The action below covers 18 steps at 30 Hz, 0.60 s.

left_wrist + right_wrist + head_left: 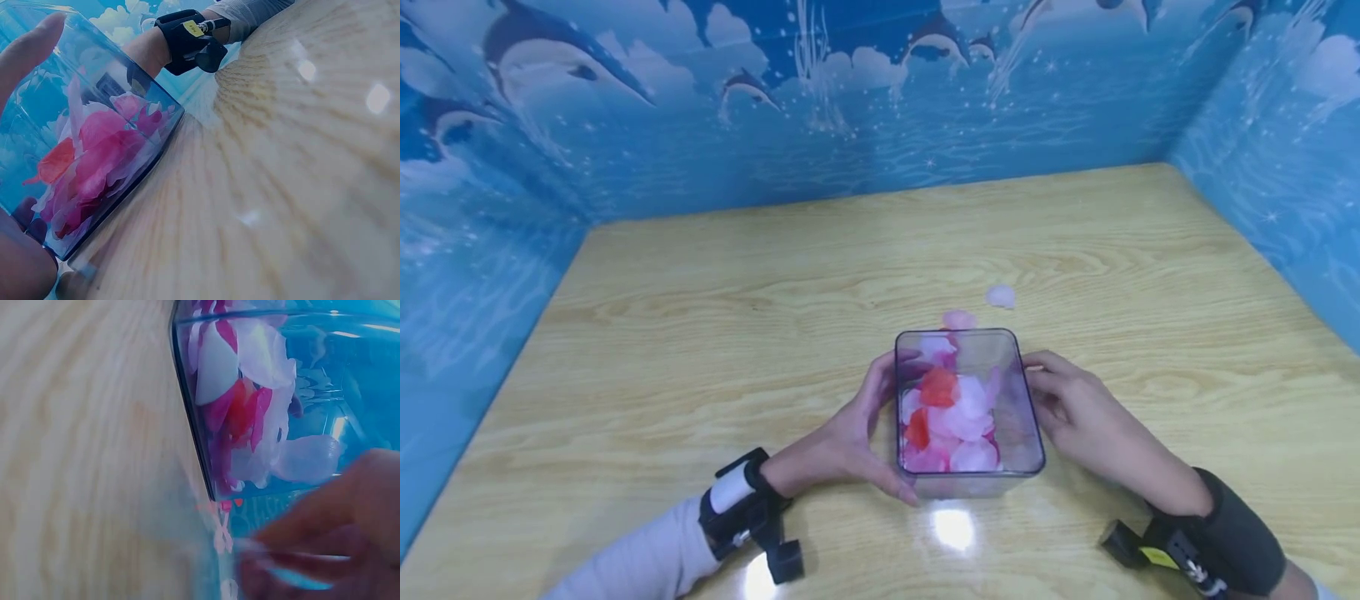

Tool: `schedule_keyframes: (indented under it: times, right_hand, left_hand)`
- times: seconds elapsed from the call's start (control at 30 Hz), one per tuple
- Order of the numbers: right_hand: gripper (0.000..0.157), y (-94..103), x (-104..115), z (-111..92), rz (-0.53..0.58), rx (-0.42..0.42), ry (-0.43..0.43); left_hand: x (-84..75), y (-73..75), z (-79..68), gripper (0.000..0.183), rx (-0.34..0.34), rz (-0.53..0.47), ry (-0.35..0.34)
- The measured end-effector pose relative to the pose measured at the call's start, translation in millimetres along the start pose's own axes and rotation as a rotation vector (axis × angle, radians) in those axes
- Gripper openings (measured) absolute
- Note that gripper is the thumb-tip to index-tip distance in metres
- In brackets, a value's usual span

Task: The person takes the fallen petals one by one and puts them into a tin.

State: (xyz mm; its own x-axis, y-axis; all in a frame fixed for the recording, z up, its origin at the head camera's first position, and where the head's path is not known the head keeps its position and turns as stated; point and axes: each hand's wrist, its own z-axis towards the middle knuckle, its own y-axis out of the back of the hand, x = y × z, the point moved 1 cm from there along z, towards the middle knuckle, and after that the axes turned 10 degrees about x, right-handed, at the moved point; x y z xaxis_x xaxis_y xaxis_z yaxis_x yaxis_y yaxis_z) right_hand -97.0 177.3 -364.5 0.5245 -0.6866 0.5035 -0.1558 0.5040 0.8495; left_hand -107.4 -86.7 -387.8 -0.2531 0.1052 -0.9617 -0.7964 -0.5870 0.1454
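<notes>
A clear square plastic box stands on the table, holding a loose heap of pink, white and red flower petals. My left hand grips the box from the left, thumb along the near side and fingers around the wall. In the left wrist view its thumb lies against the clear wall. At the right wall is my right hand, fingers loosely bent and the fingertips right beside the box. The right wrist view shows this hand blurred, close to a corner of the box.
Behind the box lie a pink petal and, a little farther off, a pale petal. The wood-grain table is bounded by blue walls printed with dolphins. Black camera straps circle both wrists.
</notes>
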Motion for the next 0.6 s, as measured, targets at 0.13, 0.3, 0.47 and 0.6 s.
schedule_keyframes:
  times: [0.13,0.3,0.47,0.6]
  right_hand:
    - [0.041,10.0,13.2,3.2,0.181,-0.315,0.195]
    - [0.035,16.8,41.4,4.8,0.391,-0.475,0.68]
    - [0.034,17.5,51.2,2.9,0.378,-0.386,0.752]
    - [0.029,16.5,38.6,2.3,0.375,-0.474,0.596]
  left_hand:
    - [0.2,0.2,0.0,0.126,0.001,0.0,-0.005]
    - [0.0,0.8,-0.4,0.126,0.001,-0.006,0.023]
    - [0.4,0.7,0.4,0.127,0.003,-0.002,0.031]
    - [0.6,0.3,0.4,0.126,-0.001,0.012,0.009]
